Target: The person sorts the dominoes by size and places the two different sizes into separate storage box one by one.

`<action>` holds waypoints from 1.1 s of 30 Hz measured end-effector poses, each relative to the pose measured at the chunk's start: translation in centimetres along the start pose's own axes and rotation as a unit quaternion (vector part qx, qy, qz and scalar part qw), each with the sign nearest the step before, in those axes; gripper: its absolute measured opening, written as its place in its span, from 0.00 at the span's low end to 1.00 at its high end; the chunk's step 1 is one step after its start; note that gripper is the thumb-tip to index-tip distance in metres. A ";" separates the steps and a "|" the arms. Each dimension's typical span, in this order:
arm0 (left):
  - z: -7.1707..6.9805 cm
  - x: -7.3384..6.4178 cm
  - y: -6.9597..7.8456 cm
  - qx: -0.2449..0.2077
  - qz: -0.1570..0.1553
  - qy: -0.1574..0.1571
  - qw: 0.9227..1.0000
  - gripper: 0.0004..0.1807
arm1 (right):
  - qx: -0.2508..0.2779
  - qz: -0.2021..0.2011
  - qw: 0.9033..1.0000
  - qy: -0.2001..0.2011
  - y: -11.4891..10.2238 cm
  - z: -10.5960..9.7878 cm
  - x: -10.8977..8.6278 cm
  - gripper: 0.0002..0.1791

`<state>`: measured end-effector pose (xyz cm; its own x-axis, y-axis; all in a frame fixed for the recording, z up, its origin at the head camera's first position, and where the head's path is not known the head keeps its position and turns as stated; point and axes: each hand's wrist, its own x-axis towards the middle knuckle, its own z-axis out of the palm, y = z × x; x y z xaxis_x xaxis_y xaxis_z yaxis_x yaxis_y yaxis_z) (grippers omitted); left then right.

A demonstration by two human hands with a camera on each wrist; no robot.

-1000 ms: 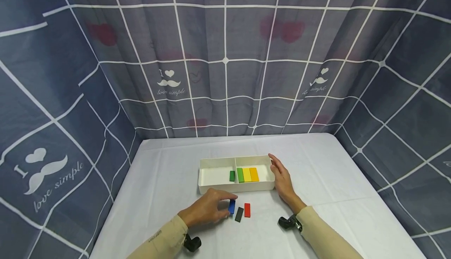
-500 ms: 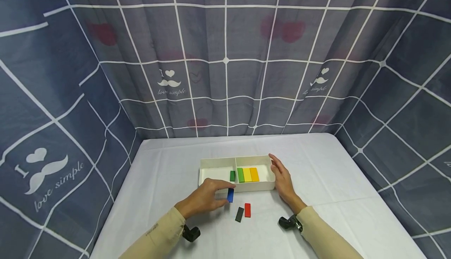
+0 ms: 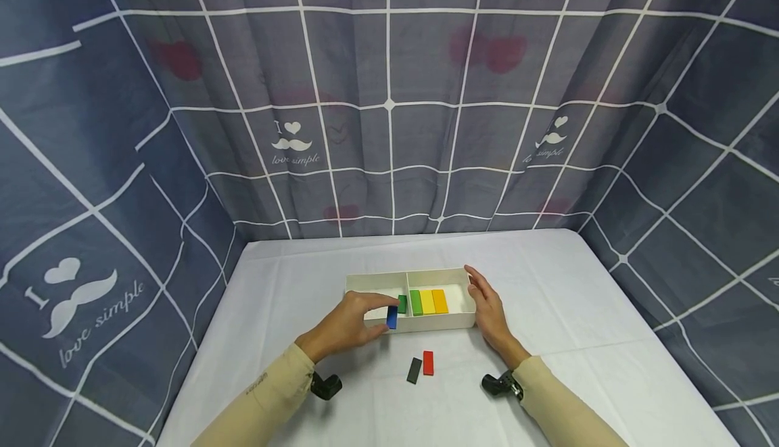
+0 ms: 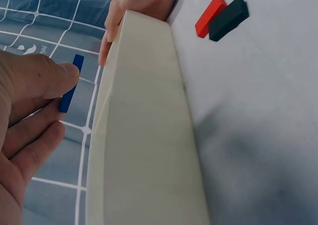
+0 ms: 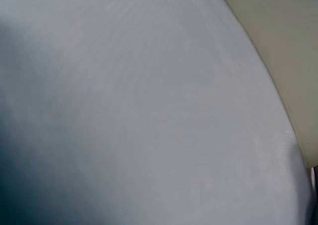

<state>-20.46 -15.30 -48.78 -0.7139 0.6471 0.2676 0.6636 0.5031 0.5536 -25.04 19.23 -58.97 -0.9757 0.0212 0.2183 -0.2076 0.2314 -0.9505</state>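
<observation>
My left hand [image 3: 347, 322] pinches a blue rectangular block [image 3: 392, 317] between thumb and fingers, over the front wall of the cream two-compartment box [image 3: 438, 324]. In the left wrist view the blue block [image 4: 71, 86] stands on end, level with the box's rim. Inside the left compartment a dark green block [image 3: 402, 303] lies against the divider. The right compartment holds a light green block [image 3: 416, 302], a yellow block [image 3: 428, 302] and an orange block [image 3: 440, 301], side by side. My right hand [image 3: 490, 310] rests on the box's right end, its fingers extended along the wall.
In front of the box, a black-looking block [image 3: 414, 370] and a red block [image 3: 429, 363] lie close together on the white tablecloth [image 3: 304, 264]. A grey checked curtain [image 3: 389, 163] encloses the table at the back and sides.
My left hand has lifted the blue block from beside the dark and red blocks and carried it forward and slightly left to the box's front wall. The right hand has stayed put.
</observation>
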 end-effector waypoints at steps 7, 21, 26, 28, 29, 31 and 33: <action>-0.8 0.6 -0.4 0.009 0.007 0.031 0.999 0.31 | -0.001 -0.004 1.000 0.001 0.1 0.0 0.0 0.26; -0.6 2.2 -1.7 0.021 0.003 0.036 0.999 0.32 | -0.005 0.000 1.000 -0.002 0.1 0.0 -0.1 0.27; -0.2 2.8 -2.2 0.026 -0.012 0.019 0.999 0.31 | -0.005 -0.001 1.000 0.002 0.2 0.0 0.0 0.26; -0.1 3.0 -2.5 0.030 -0.018 0.012 0.999 0.31 | -0.004 -0.001 1.000 0.003 0.1 0.0 0.0 0.26; 0.0 3.1 -2.6 0.030 -0.021 0.008 0.999 0.31 | -0.003 -0.001 1.000 0.003 0.1 0.0 0.0 0.26; 0.2 3.3 -2.7 0.028 -0.026 0.000 0.999 0.31 | -0.003 -0.002 1.000 0.002 0.1 0.0 0.0 0.26; 0.4 3.4 -2.9 0.025 -0.027 -0.007 0.999 0.31 | -0.004 0.001 1.000 0.002 0.1 0.0 0.0 0.26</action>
<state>-24.73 -14.38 -49.79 -0.7462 0.6255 0.2279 0.6346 0.5651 0.5272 -25.02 19.24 -59.03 -0.9757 0.0258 0.2176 -0.2053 0.2394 -0.9490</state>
